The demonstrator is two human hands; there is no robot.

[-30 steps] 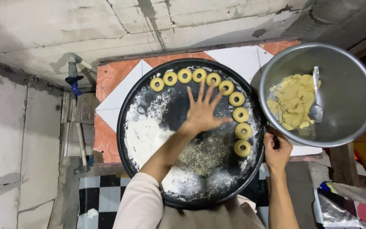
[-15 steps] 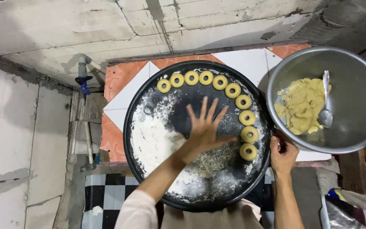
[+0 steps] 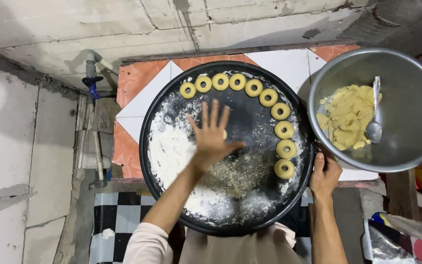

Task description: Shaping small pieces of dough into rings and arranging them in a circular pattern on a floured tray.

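The left hand (image 3: 212,134) lies flat and wide open, fingers spread, palm down near the middle of the round black tray (image 3: 158,110), with a small bit of yellow dough (image 3: 224,134) peeping out from under the palm on the side toward the ring row; it holds nothing, it only presses. The right hand (image 3: 324,175) clasps the tray's rim on the side nearest the steel bowl (image 3: 406,146), thumb over the edge, steadying it. To roll the piece well, the palm should stay level and light, and travel over the floured patch (image 3: 172,146) that lies on the tray's side away from the bowl, so the dough does not stick. The open room is the tray's dark centre and that floured side. The arc of dough rings (image 3: 268,98) runs along the tray's far rim and down its bowl side, so strokes toward them should stop short. The bowl, holding a lump of dough (image 3: 348,117) and a spoon (image 3: 374,128), overlaps the tray's rim.
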